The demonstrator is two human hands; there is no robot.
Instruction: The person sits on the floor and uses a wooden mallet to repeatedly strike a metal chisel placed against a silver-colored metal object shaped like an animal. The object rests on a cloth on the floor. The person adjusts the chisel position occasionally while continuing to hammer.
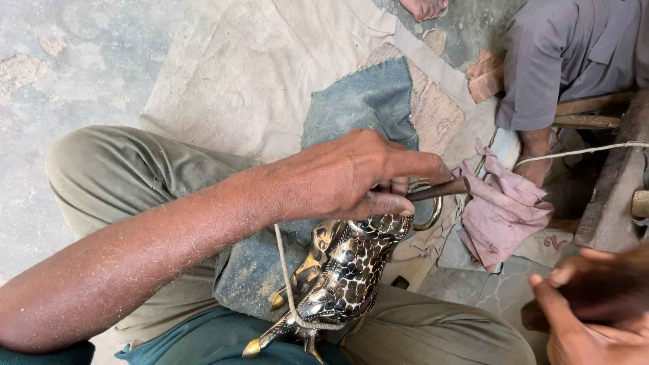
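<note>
My left hand [351, 177] grips a thin dark metal punch [443, 190] and presses its fingers against a shiny brass animal figure [345, 270] with a dark engraved pattern. The figure lies on my lap, tied down by a pale cord [287, 284] that loops around its legs. My right hand [595, 304] is at the lower right corner, curled around a dark wooden handle [531, 316] that is mostly hidden.
A blue denim pad [365, 101] and pale canvas sheet [243, 74] cover the concrete floor. A crumpled pink rag [503, 206] lies right of the figure. Another person in a grey shirt [574, 54] sits at the upper right beside wooden beams [612, 196].
</note>
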